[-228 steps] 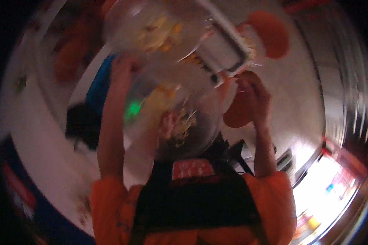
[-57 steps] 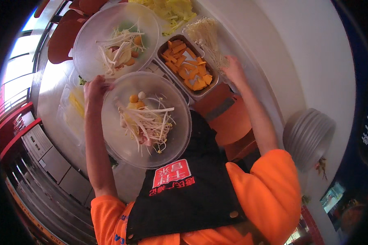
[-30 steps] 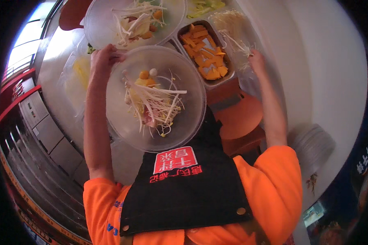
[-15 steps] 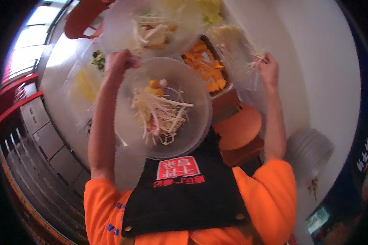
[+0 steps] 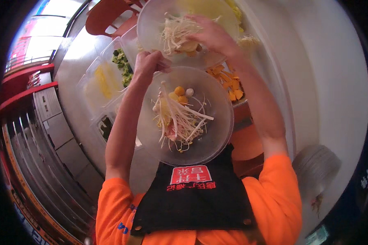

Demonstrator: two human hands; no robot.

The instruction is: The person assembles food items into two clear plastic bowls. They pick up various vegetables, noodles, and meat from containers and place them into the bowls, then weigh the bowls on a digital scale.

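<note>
L hand (image 5: 152, 65) clamps near bowl (image 5: 216, 132) & far bowl (image 5: 151, 24), R hand (image 5: 206, 34) is over latter's white mushrooms (image 5: 175, 36), can't tell its grip.

Glare from upper-left window (image 5: 40, 38), dark bent edges, right hand (image 5: 212, 36) seemingly blurred

R hand (image 5: 212, 36) now o/ far bowl (image 5: 150, 26).

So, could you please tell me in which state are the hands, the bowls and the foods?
Near bowl: uncovered, partly filled.
Far bowl: uncovered, partly filled.
Left hand: curled closed at the rims of these two bowls.
Right hand: over the far bowl's food; grip unclear.
Bowl stack: nested.
Orange slices: cut, partly hidden.
Green vegetables: cut up.
</note>
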